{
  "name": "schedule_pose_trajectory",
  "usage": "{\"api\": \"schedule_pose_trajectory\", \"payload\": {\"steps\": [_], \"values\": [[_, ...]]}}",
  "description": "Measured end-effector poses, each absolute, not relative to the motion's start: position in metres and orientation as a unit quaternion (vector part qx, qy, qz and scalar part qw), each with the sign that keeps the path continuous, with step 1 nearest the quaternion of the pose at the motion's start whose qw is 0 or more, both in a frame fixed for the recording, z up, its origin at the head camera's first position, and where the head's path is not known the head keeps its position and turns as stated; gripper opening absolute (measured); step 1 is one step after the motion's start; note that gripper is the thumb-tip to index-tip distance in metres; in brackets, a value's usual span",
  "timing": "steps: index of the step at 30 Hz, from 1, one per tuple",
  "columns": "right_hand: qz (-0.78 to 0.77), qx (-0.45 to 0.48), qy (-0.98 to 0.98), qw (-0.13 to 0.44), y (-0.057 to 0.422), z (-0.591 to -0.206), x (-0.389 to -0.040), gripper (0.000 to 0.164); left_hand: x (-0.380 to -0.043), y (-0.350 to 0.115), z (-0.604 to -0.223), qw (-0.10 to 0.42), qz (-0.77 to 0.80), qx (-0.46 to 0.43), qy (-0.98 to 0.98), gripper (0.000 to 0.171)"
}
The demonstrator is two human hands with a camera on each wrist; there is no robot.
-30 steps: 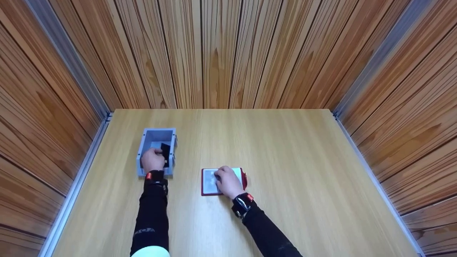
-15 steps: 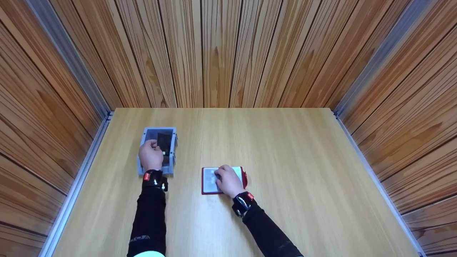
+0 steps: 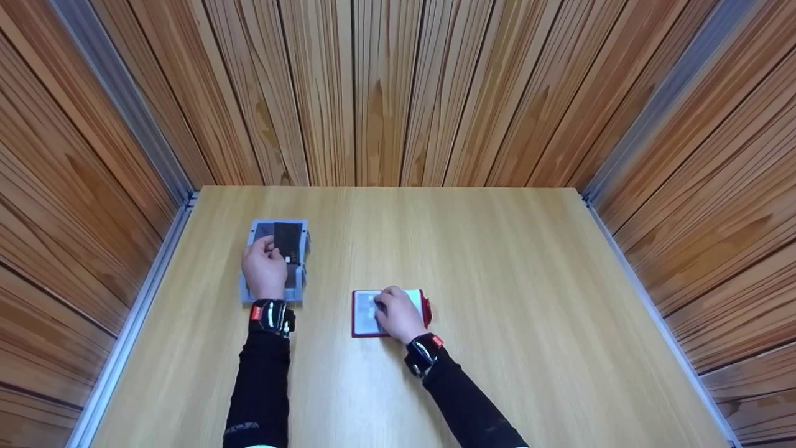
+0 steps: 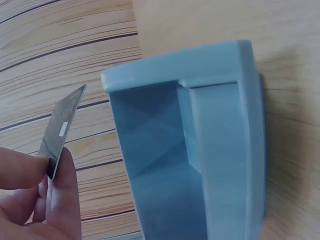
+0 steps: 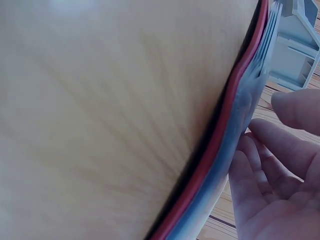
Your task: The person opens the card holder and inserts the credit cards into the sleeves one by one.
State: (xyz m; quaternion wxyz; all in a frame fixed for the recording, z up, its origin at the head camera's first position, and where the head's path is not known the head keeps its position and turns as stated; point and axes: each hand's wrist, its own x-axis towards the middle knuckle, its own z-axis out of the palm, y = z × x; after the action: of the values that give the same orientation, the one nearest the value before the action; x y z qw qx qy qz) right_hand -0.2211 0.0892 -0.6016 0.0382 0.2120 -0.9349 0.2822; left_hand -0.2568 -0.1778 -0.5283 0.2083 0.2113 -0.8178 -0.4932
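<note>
Between the thumb and fingers of my left hand (image 3: pixel 265 274) is a thin dark card (image 3: pixel 287 242) bearing a small light patch. In the head view it is over the grey-blue bin (image 3: pixel 300 292). The left wrist view has the card (image 4: pixel 62 122) tilted, seen nearly edge-on, apart from the bin's rim (image 4: pixel 170 67). My right hand (image 3: pixel 399 316) rests on a red-covered card holder (image 3: pixel 365 320) with clear plastic sleeves, lying on the table. Up close, its fingertips touch the sleeves (image 5: pixel 245 100), while the thumb (image 5: pixel 297 107) stands away from the fingers.
The light wooden table (image 3: pixel 497 261) reaches back to a wood-plank wall (image 3: pixel 385 93). Plank walls with metal rails (image 3: pixel 149 292) close off both sides. Inside the bin, something dark (image 3: pixel 290 275) shows beside the left hand.
My left hand has lifted the dark card from inside the bin, raising it up and away so more of its face shows. The right hand has stayed on the card holder.
</note>
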Motion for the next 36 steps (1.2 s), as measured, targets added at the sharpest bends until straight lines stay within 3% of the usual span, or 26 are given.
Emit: {"api": "schedule_pose_trajectory", "payload": {"steps": [7,20,28,36], "values": [[0.29,0.216,-0.931,0.054,0.09,-0.599,-0.22,0.024,-0.251,-0.165,-0.523,0.245,-0.478,0.174,-0.825,0.027],[0.321,0.197,-0.926,0.019,0.092,-0.598,-0.222,0.025,-0.234,-0.121,-0.538,0.177,-0.554,0.139,-0.801,0.027],[0.372,0.177,-0.909,0.061,0.093,-0.596,-0.224,0.025,-0.22,-0.094,-0.556,0.152,-0.557,0.114,-0.808,0.023],[0.47,0.119,-0.872,0.068,0.091,-0.584,-0.226,0.026,-0.21,-0.071,-0.569,0.126,-0.579,0.092,-0.8,0.022]]}}
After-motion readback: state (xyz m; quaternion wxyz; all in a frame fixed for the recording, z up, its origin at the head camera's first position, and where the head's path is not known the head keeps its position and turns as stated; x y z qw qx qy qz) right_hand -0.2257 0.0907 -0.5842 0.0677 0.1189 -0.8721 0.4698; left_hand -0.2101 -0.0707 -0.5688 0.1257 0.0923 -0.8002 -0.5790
